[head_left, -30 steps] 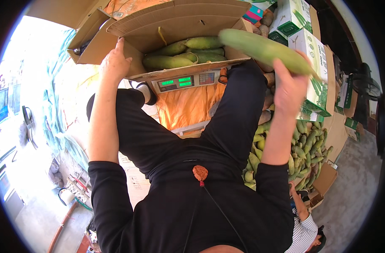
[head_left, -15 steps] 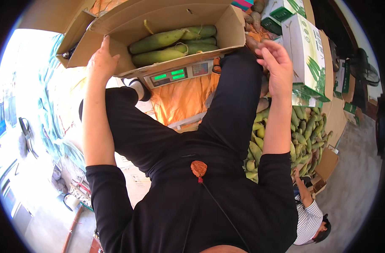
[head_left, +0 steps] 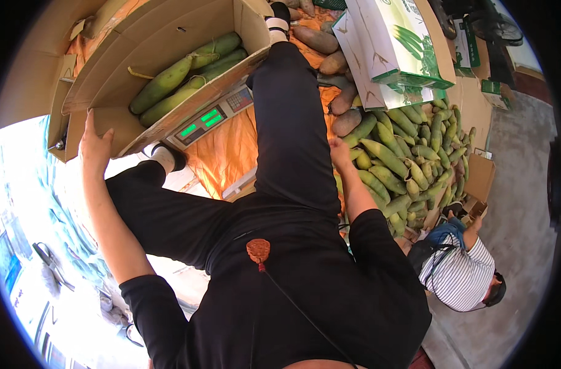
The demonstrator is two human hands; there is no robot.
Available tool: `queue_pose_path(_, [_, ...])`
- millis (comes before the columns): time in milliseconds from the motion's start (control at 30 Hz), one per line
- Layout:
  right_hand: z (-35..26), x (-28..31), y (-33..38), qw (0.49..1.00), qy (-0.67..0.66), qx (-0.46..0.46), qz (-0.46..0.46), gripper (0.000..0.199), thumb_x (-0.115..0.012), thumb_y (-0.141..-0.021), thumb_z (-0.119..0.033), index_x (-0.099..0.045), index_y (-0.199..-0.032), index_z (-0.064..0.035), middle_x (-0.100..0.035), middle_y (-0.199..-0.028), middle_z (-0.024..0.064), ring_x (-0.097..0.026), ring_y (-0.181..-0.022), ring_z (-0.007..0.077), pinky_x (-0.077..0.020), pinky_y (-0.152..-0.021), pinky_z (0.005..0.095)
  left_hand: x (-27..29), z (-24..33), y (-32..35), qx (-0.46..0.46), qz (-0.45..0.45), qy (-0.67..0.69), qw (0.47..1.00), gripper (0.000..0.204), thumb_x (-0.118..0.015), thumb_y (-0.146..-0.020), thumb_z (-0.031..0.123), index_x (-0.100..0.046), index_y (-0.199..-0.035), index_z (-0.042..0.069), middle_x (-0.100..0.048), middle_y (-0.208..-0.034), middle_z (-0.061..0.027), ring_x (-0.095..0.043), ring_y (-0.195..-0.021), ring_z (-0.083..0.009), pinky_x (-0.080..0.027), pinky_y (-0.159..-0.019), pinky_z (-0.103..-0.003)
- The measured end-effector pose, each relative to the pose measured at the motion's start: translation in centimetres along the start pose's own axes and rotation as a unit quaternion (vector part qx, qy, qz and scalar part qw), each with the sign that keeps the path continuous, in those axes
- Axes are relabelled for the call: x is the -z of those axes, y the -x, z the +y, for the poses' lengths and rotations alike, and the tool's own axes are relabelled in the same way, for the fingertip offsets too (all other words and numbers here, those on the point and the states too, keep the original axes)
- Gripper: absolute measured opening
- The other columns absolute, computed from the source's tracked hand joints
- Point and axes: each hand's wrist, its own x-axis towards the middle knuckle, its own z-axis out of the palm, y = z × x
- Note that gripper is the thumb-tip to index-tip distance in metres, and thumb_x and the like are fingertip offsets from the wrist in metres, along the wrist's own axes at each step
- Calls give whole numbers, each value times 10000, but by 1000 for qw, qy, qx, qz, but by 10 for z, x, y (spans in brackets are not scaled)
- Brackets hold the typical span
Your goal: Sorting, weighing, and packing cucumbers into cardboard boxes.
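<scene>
- Left hand presses flat against the cardboard box's near corner, fingers spread on its wall.
- Right hand hangs over the gourd pile, holding nothing; whether its fingers are curled cannot be told.
- Box sits on a scale, green gourds inside.
- Beyond, white-green cartons.
</scene>
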Motion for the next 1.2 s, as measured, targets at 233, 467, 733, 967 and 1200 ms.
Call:
queue_pose_path(233, [80, -10, -10, 997, 21, -80, -7, 167, -637, -724, -127, -619, -853, -22, -611, -677, 74, -594, -621, 187, -472, -574, 313, -8, -14, -4, -13, 39, -15, 999, 663, -630, -769, 183, -350, -1366, 112, -569, -1148, -227, -546, -1071, -355, -426, -906, -413])
queue_pose_path(467, [46, 9, 4, 988, 57, -146, 3, 248, -626, -777, -83, -560, -1008, -22, -588, -752, 82, -536, -516, 179, -429, -451, 327, 2, 10, 4, 36, 22, 3, 999, 655, -648, -756, 178, -377, -1348, 104, -584, -1121, -221, -561, -1044, -354, -435, -900, -413])
queue_pose_path(733, [63, 15, -10, 940, -52, -277, 192, 269, -669, -774, -65, -539, -981, 49, -590, -807, 147, -531, -513, 223, -439, -440, 367, -6, 8, -1, 26, 46, 25, 998, 650, -659, -743, 150, -397, -1336, 109, -576, -1128, -209, -545, -1064, -346, -420, -919, -408])
queue_pose_path(967, [129, 16, -46, 869, -249, -415, 105, 295, -649, -831, -144, -522, -1053, 2, -538, -977, 124, -533, -751, 231, -464, -612, 356, -7, 7, 1, 25, 67, 24, 997, 644, -657, -740, 137, -406, -1332, 110, -576, -1125, -207, -550, -1052, -347, -420, -917, -409])
queue_pose_path(1200, [125, -1, -43, 807, -410, -418, 76, 304, -629, -851, -237, -531, -1113, -119, -546, -1026, 55, -523, -862, 240, -447, -734, 366, -11, -14, 1, -20, 67, 37, 997, 653, -636, -747, 88, -384, -1349, 105, -480, -1274, -215, -457, -1193, -336, -375, -994, -384])
